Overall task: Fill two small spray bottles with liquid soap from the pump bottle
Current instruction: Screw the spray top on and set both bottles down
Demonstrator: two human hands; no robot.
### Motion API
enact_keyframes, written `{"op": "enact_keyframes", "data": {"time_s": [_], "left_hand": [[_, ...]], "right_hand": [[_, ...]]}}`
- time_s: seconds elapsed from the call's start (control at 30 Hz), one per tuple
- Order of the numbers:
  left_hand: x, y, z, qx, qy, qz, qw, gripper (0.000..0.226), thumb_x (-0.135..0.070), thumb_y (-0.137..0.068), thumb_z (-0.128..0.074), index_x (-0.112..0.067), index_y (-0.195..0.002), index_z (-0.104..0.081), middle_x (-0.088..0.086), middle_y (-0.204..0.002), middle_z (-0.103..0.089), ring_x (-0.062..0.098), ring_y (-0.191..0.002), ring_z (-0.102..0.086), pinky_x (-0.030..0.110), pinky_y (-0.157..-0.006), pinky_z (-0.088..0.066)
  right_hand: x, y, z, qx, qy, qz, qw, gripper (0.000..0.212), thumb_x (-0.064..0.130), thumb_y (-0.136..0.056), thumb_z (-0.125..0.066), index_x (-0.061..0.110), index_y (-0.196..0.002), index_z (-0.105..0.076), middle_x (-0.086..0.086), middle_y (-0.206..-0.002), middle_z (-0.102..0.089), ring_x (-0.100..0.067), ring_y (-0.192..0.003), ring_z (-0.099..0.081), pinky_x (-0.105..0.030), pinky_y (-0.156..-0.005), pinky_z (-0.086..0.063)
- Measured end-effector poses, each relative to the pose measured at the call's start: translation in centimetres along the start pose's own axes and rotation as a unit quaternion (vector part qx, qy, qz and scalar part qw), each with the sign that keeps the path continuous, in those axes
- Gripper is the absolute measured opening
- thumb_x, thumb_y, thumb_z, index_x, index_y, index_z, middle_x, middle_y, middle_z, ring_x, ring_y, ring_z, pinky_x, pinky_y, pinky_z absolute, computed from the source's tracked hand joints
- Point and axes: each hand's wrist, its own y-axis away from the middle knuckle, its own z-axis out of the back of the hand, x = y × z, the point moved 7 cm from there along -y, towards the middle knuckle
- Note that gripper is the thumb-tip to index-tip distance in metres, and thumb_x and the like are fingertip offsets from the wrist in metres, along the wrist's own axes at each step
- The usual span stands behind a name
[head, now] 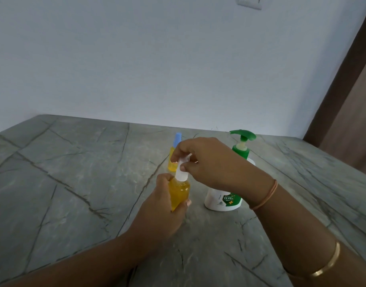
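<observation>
My left hand [159, 206] grips a small clear spray bottle [179, 193] full of yellow soap, held upright above the table. My right hand [211, 162] pinches the white spray head [181, 172] on top of that bottle from above. Behind them stands a second small spray bottle [172, 160] with yellow soap and a blue cap [177, 138], partly hidden by my right hand. The white pump bottle [221, 200] with a green pump head [243, 136] stands on the table to the right, its middle covered by my right wrist.
The grey marble-patterned table [74, 172] runs up to a pale wall [157, 69] at the back. A brown door frame [347, 90] rises at the far right. Bangles sit on my right forearm.
</observation>
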Motion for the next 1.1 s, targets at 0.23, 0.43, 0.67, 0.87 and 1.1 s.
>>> {"op": "enact_keyframes", "data": {"time_s": [0.23, 0.43, 0.67, 0.87, 1.1], "left_hand": [[0.0, 0.0, -0.2, 0.006, -0.003, 0.0, 1.0, 0.064, -0.039, -0.084, -0.058, -0.025, -0.131, -0.017, -0.003, -0.134, -0.04, 0.001, -0.099, -0.035, 0.016, -0.084, -0.032], [0.0, -0.1, -0.3, 0.008, -0.004, -0.002, 1.0, 0.063, -0.039, -0.085, -0.056, -0.025, -0.131, -0.015, -0.004, -0.132, -0.043, 0.005, -0.103, -0.044, 0.016, -0.086, -0.034], [0.3, -0.1, -0.5, 0.015, -0.013, 0.017, 1.0, 0.063, -0.04, -0.084, -0.057, -0.026, -0.13, -0.016, -0.004, -0.138, -0.037, 0.012, -0.12, -0.044, 0.022, -0.095, -0.037], [0.1, -0.1, -0.3, 0.011, -0.013, 0.007, 1.0, 0.063, -0.04, -0.086, -0.055, -0.025, -0.132, -0.015, -0.006, -0.135, -0.039, 0.003, -0.106, -0.041, 0.017, -0.089, -0.034], [0.4, -0.3, -0.5, 0.01, -0.005, 0.009, 1.0, 0.06, -0.039, -0.084, -0.057, -0.025, -0.128, -0.019, -0.004, -0.134, -0.04, 0.002, -0.1, -0.034, 0.017, -0.086, -0.034]], "right_hand": [[-0.6, -0.4, 0.0, -0.047, 0.058, -0.052, 0.996, 0.033, 0.048, -0.088, -0.055, 0.015, -0.092, -0.058, 0.002, -0.082, -0.054, -0.008, -0.073, -0.045, -0.015, -0.054, -0.027], [-0.3, 0.3, -0.7, 0.027, -0.036, -0.039, 0.998, 0.061, 0.04, -0.086, -0.062, 0.024, -0.139, -0.036, 0.002, -0.131, -0.053, -0.014, -0.112, -0.051, -0.021, -0.085, -0.037], [-1.0, -0.2, -0.7, -0.014, -0.029, -0.047, 0.998, 0.018, 0.029, -0.089, -0.061, 0.019, -0.104, -0.061, 0.003, -0.098, -0.061, -0.006, -0.082, -0.049, -0.016, -0.066, -0.035], [-1.4, 0.1, -1.4, 0.022, -0.046, -0.064, 0.997, 0.057, 0.047, -0.082, -0.065, 0.017, -0.128, -0.048, -0.003, -0.118, -0.059, -0.014, -0.098, -0.056, -0.025, -0.081, -0.045], [-1.4, -0.4, -0.5, 0.011, -0.054, -0.019, 0.998, 0.025, 0.016, -0.086, -0.066, 0.02, -0.111, -0.064, 0.005, -0.11, -0.064, -0.001, -0.084, -0.052, -0.006, -0.07, -0.036]]}}
